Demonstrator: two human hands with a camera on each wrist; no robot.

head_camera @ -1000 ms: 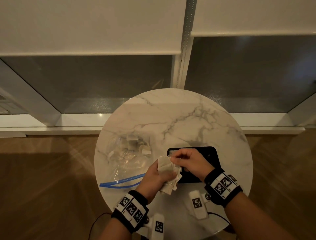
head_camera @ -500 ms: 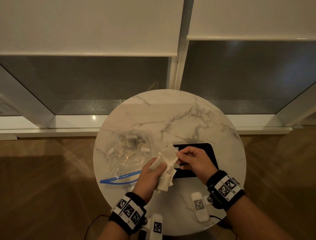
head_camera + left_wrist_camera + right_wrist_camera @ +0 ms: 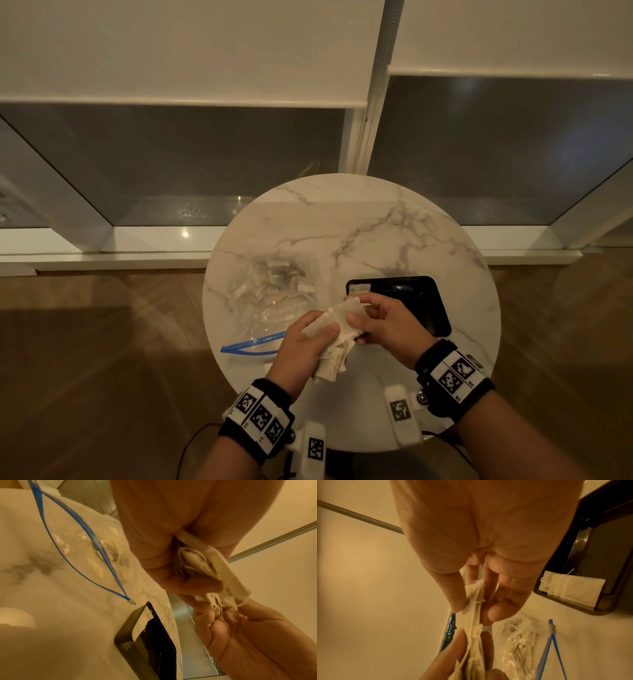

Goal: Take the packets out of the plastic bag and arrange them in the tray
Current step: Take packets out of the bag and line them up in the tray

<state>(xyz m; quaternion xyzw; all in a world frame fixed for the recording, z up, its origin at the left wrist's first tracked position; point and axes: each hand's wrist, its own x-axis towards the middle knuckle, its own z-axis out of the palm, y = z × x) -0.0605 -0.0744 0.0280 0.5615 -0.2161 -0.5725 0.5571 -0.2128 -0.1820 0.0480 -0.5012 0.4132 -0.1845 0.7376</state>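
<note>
Above the near part of the round marble table [image 3: 394,222], both hands meet over one bundle of pale packets [image 3: 334,346]. The left hand [image 3: 301,346] has its fingers curled closed around the lower part of the bundle, with the thumb pressed on top, and loose strings hang out under the fingers [image 3: 192,584]. The right hand [image 3: 387,325] pinches the upper packet of the bundle between its thumb and its bent fingers [image 3: 494,609]; the other fingers stay only loosely curled. The black tray [image 3: 421,301] lies on the table just behind the right hand, and one packet [image 3: 571,589] already lies flat in its left corner. The clear plastic bag [image 3: 270,294], with a blue zip edge, lies on the table to the left of the tray, open, with more packets inside it.
</note>
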